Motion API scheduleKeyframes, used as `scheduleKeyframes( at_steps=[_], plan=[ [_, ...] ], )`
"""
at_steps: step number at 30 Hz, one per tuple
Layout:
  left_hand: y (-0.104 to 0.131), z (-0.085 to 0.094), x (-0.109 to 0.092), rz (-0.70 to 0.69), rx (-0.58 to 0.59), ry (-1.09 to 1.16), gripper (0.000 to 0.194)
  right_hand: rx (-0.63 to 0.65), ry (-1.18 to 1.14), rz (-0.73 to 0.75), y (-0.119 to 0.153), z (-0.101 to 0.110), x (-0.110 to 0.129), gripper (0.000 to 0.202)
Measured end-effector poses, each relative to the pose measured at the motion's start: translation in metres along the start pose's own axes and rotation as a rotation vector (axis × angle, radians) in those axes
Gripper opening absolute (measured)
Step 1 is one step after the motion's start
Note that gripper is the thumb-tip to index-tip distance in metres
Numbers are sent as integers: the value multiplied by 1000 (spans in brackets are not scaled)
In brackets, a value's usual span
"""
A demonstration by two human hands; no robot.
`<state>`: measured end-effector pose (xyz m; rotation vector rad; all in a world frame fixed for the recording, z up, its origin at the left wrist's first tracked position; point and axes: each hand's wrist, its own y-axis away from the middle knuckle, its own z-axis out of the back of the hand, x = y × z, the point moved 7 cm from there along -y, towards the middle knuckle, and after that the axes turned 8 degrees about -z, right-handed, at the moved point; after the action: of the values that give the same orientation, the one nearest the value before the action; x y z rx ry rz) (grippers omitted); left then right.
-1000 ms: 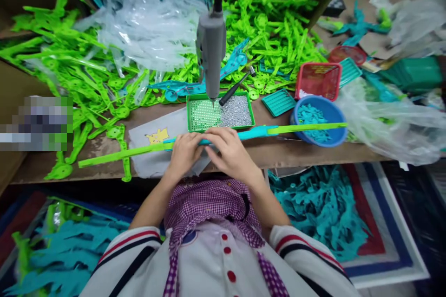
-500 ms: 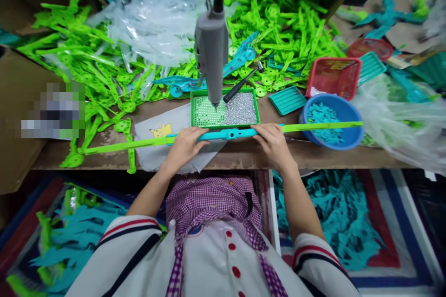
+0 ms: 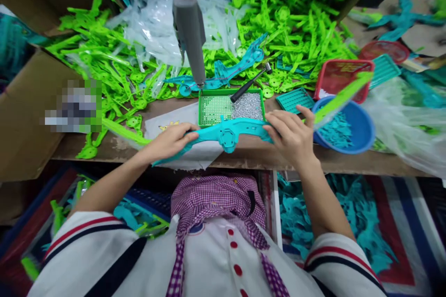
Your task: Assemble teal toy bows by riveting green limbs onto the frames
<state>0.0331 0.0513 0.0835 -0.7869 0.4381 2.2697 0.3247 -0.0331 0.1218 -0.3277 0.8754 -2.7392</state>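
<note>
Between my two hands is a toy bow (image 3: 228, 135), with a turquoise plastic middle part and long lime-green arms reaching out past both hands. My left hand (image 3: 169, 140) is closed around its left side, thumb toward the middle. On the right side my right hand (image 3: 291, 138) grips it, with one finger raised. Just behind the bow lies a green tray (image 3: 216, 107), one half a perforated grid and the other filled with small silvery metal pieces. A hammer (image 3: 249, 84) with a black handle rests across the tray's back rim. The grey electric screwdriver (image 3: 191, 39) hangs above, tip downward.
Heaps of lime-green parts (image 3: 292, 32) and clear plastic bags (image 3: 167, 23) cover the back. At right stand a blue bowl (image 3: 362, 127) of small turquoise pieces and a red basket (image 3: 325, 79). Cardboard (image 3: 35, 116) borders the left. Below the bench edge lie turquoise parts (image 3: 351, 222).
The bow has turned in my hands, so its turquoise middle now shows a broader face and its green arms slant. My hands have moved slightly apart. The hanging screwdriver has swung left.
</note>
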Motion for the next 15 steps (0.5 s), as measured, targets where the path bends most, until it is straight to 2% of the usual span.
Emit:
scheduleKeyframes(
  at_steps=[3, 7, 10, 15],
  plan=[
    [4, 8, 27, 119, 150, 130, 48, -14, 40, 75, 15, 10, 7, 37],
    [11, 6, 56, 331, 283, 363, 52, 47, 84, 145, 34, 8, 9, 55],
    [12, -1, 55, 427, 383, 505, 51, -12, 76, 168, 34, 14, 6, 52],
    [-3, -2, 45, 413, 492, 546, 48, -105, 113, 264, 20, 29, 9, 41]
  ],
)
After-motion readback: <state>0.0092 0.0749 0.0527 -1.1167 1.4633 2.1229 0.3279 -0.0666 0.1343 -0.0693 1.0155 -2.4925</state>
